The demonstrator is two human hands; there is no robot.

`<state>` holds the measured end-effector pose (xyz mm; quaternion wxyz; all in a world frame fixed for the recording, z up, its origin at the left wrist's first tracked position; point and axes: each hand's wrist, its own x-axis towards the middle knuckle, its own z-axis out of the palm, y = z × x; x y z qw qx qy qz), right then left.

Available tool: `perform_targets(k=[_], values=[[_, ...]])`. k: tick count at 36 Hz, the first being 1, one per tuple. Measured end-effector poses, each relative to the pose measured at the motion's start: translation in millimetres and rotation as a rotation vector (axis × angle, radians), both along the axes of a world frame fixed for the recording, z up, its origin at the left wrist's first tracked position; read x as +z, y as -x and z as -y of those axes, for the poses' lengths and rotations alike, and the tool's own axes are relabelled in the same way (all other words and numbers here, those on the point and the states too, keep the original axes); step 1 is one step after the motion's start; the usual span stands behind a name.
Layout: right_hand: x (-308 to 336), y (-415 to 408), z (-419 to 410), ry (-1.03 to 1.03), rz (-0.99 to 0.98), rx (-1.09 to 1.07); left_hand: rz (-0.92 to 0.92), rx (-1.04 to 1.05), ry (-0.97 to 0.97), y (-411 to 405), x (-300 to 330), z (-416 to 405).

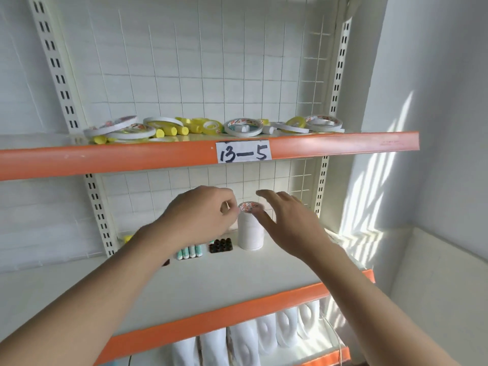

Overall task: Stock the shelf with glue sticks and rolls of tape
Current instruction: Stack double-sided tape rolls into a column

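Observation:
A tall white stack of tape rolls (250, 233) stands upright on the middle shelf (224, 281), its top roll showing a red-printed core. My left hand (203, 215) is at the stack's upper left with fingers curled, thumb and fingertips at the top roll's edge. My right hand (287, 220) hovers on the stack's right, fingers spread and straight, one fingertip near the top roll. Green-capped glue sticks (188, 252) and a black block of sticks (221, 245) stand left of the stack. The upper shelf (184, 154) holds loose tape rolls (243, 127) and yellow glue sticks (171, 131).
A paper label reading 13-5 (243, 151) hangs on the upper shelf's orange edge. White rolls (264, 336) line the bottom shelf. Wire grid backing and slotted uprights frame the unit. A white wall with sunlight lies to the right.

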<state>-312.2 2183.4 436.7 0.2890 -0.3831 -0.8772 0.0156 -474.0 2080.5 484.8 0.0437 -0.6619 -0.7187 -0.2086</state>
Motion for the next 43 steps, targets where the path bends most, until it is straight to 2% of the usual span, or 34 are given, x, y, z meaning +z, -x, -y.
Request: perform_targets(k=[4, 10, 15, 22, 29, 33, 39, 43], values=[[31.0, 2.0, 37.4, -0.084, -0.06, -0.024, 0.067, -0.081, -0.145, 9.7, 36.3, 38.8], [63.5, 13.3, 70.9, -0.206, -0.181, -0.022, 0.029, -0.145, -0.348, 21.6, 77.7, 61.7], [91.8, 24.5, 74.2, -0.297, -0.195, -0.042, -0.017, -0.104, -0.423, 33.0, 100.6, 57.0], [126.8, 44.3, 24.7, -0.317, -0.168, -0.038, -0.128, 0.01, -0.374, 55.5, 117.4, 26.6], [140.3, 69.1, -45.0, -0.181, -0.064, -0.016, -0.277, 0.119, -0.269, 69.8, 125.1, -30.3], [148.0, 82.5, -70.3, -0.096, -0.043, 0.087, -0.335, 0.157, -0.207, 73.3, 126.3, -62.9], [164.2, 103.7, -96.9, -0.122, 0.218, 0.173, -0.387, 0.217, -0.004, 85.4, 129.4, -105.2], [163.8, 114.7, -113.8, -0.1, 0.318, 0.182, -0.448, 0.194, 0.136, 87.5, 130.5, -125.6]])
